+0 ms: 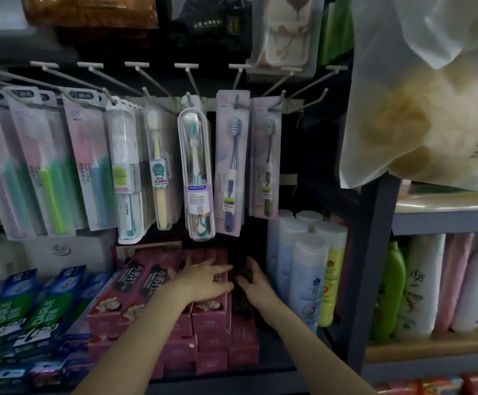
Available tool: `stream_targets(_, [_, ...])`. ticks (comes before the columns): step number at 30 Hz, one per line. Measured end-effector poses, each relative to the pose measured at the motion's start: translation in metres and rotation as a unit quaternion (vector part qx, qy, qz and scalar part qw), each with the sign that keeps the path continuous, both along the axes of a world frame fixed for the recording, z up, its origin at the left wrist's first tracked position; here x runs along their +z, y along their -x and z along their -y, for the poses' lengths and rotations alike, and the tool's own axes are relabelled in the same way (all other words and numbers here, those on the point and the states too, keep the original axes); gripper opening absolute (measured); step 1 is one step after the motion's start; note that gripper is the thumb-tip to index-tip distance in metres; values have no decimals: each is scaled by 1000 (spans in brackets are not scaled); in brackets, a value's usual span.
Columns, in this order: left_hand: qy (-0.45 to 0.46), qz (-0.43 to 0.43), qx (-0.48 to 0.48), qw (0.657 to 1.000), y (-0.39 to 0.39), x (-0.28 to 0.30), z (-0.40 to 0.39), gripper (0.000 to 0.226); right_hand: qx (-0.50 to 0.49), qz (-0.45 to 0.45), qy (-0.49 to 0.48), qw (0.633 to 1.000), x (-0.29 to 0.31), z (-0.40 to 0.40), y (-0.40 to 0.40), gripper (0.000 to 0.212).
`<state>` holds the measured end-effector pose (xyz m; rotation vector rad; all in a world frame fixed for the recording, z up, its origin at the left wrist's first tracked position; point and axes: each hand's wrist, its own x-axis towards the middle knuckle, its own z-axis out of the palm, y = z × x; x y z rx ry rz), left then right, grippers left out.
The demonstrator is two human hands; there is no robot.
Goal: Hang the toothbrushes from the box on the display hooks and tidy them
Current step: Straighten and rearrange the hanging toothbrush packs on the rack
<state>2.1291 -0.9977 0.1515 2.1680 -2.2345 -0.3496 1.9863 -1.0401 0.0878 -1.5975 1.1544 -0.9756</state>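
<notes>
Both hands are down on the pink toothpaste boxes (158,295) under the toothbrush packs (195,172) hanging on the display hooks (188,81). Left hand (203,280) lies flat, fingers spread, on a box; right hand (253,280) curls round something dark (239,300), can't tell what.

Hanging toothbrush packs (195,172) and white bottles (306,269) hem the dark gap above pink boxes (158,283).

Pink toothpaste cartons (158,283), green-blue toothpaste boxes (32,315), lotion bottles (307,269) — shelved, plastic bag (431,95)
</notes>
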Motion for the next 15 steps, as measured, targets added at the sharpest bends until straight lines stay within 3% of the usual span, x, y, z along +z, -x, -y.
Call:
stream_targets(6, [7,16,-2,1000,-24,-8,1,54,-31,-156,57,986,-6,55,-24,48])
stream_targets(11, [16,14,-8,1000,-23,-9,-4,51,17,-256,-18,966,-5,84,-24,45])
stream_targets(15, [17,11,-6,1000,-24,-9,-4,51,21,-243,-58,968,-10,92,-21,53])
